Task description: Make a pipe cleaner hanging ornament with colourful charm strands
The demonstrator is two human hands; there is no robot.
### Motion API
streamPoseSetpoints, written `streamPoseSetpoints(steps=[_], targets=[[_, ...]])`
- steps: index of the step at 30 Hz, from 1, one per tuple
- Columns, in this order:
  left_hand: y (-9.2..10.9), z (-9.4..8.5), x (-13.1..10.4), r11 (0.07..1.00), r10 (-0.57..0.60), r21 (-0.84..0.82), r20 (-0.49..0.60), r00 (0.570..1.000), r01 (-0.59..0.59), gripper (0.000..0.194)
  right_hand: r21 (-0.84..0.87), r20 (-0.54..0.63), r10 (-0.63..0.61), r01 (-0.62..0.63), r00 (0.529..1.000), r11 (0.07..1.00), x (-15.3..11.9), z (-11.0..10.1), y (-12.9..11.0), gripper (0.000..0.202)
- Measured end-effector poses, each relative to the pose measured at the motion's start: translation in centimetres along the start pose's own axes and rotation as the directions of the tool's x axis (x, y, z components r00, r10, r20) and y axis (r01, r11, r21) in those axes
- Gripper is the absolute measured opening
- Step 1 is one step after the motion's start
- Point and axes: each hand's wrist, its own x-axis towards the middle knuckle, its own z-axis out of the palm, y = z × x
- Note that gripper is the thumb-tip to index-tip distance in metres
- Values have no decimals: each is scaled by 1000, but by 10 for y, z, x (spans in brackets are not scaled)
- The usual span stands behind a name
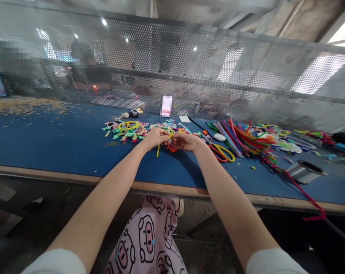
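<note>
Both my hands meet over the blue table, just in front of a pile of small colourful twisted pieces (129,134). My left hand (157,137) pinches a yellow fuzzy strip (158,150), whose end hangs below the fingers. My right hand (185,141) has its fingers curled round the same yellow piece at the fingertips. An orange piece lies under the hands. Right of my right hand are scissors with red and yellow handles (226,152) and a white oval object (219,137).
A bundle of coloured fuzzy strips (238,135) lies to the right, with a metal wire spool (305,172) beyond. A perforated metal screen (172,57) stands behind the blue table (47,140). Tan scraps (24,105) cover the far left. A pink strip hangs over the front edge.
</note>
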Motion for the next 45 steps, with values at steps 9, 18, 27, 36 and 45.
streamPoseSetpoints(steps=[9, 18, 27, 36, 45], targets=[[15, -3, -6, 943, -223, -213, 165, 961, 255, 15, 204, 161, 214, -244, 963, 948, -9, 5, -8, 7], [11, -4, -1, 900, -340, -243, 129, 932, 362, 7, 104, 93, 148, -157, 985, 982, -3, 8, -3, 13], [6, 0, -7, 699, 493, 638, -103, 864, -323, 20, 224, -116, 103, -75, 988, 972, 6, 10, 0, 20], [0, 1, -4, 639, 519, 704, -97, 849, -310, 19, 209, -165, -15, 50, 986, 977, 8, 14, 6, 21], [5, 1, 3, 985, 110, 155, -179, 978, -82, 17, 111, -109, -108, 120, 988, 987, 1, 12, 0, 21]])
